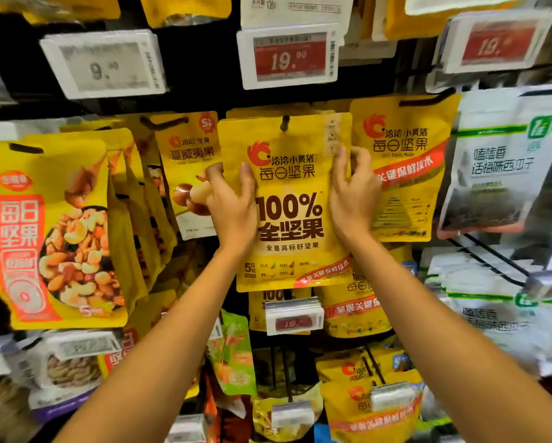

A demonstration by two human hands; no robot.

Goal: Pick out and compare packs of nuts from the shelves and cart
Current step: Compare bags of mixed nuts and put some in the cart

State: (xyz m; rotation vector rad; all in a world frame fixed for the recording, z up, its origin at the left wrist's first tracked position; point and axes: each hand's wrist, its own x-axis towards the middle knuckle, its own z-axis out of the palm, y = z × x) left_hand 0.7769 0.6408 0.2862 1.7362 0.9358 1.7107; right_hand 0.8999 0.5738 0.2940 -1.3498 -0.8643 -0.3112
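Rack (204,99) | nut pack (289,219) in left hand (233,207), right hand (353,199) | hung on peg (284,122)

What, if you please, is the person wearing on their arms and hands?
Nothing that shows: the left hand and right hand are bare, without gloves, rings or a watch, and no sleeve comes into view on either arm.

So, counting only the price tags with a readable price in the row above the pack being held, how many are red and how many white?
Red price tags: 2
White price tag: 1
Total: 3
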